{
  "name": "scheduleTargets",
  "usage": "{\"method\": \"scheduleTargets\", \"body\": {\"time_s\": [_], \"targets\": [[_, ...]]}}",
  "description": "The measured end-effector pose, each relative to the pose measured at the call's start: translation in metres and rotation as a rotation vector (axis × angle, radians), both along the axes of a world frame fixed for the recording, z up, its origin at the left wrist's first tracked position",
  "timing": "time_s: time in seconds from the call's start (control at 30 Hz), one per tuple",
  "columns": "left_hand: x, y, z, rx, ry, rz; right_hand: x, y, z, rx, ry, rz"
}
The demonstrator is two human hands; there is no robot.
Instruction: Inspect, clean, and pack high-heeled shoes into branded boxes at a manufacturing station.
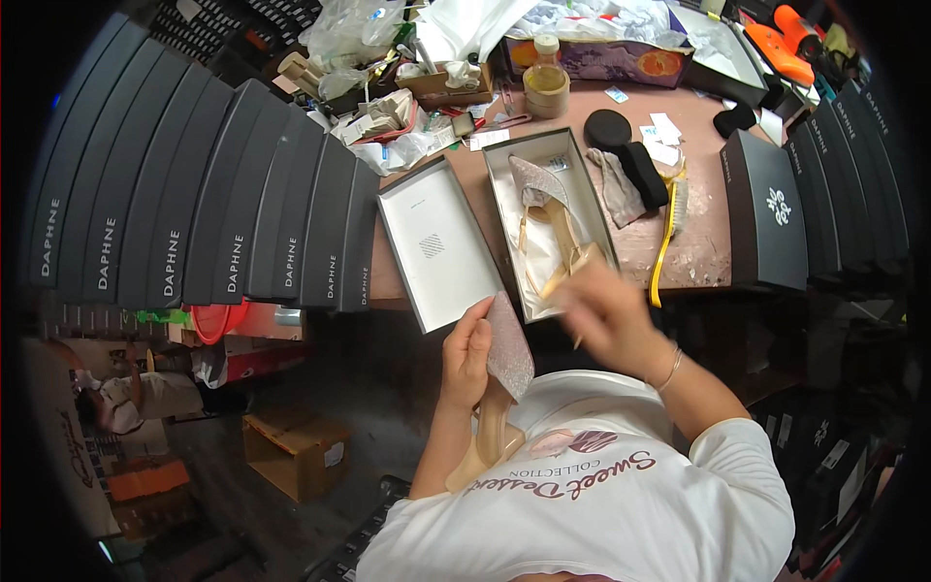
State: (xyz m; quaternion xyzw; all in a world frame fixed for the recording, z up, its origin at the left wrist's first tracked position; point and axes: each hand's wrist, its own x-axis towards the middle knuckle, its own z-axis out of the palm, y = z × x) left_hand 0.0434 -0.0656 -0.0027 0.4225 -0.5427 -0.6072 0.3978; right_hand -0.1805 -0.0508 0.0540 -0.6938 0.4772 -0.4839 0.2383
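My left hand (466, 357) is closed round a glittery pale-pink pointed-toe shoe (510, 349), held toe up in front of my shirt, its beige inner sole and heel toward me. My right hand (611, 318) is smeared by motion over the near end of an open shoe box (594, 199), so its fingers do not show clearly. Inside that box lies a matching glittery shoe (549, 184) with beige straps, on white paper. The box lid (427, 262) rests inside up, just left of the box.
Dark shoe boxes stand in rows at left (208, 194) and right (771, 218). Right of the open box lie a yellow-handled brush (676, 218), a grey cloth (617, 186) and a round black tin (608, 128). A jar (546, 82) and cluttered supplies stand behind. A cardboard carton (291, 456) sits on the floor.
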Motion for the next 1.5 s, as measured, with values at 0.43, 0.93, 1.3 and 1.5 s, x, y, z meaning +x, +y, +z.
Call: {"method": "scheduleTargets", "body": {"time_s": [0.43, 0.93, 1.3, 1.5], "targets": [[0.016, 0.035, -0.027, 0.498, 0.353, -0.029, -0.006, 0.005, -0.045, 0.436, -0.386, 0.188], [-0.005, 0.008, -0.001, 0.044, -0.05, 0.02, 0.035, 0.01, -0.014, 0.323, -0.332, 0.246], [-0.017, 0.006, -0.002, 0.31, 0.195, -0.012, 0.042, -0.002, -0.021, 0.396, -0.341, 0.211], [-0.014, 0.008, -0.026, 0.534, 0.315, -0.018, 0.046, -0.011, -0.053, 0.443, -0.419, 0.149]]}}
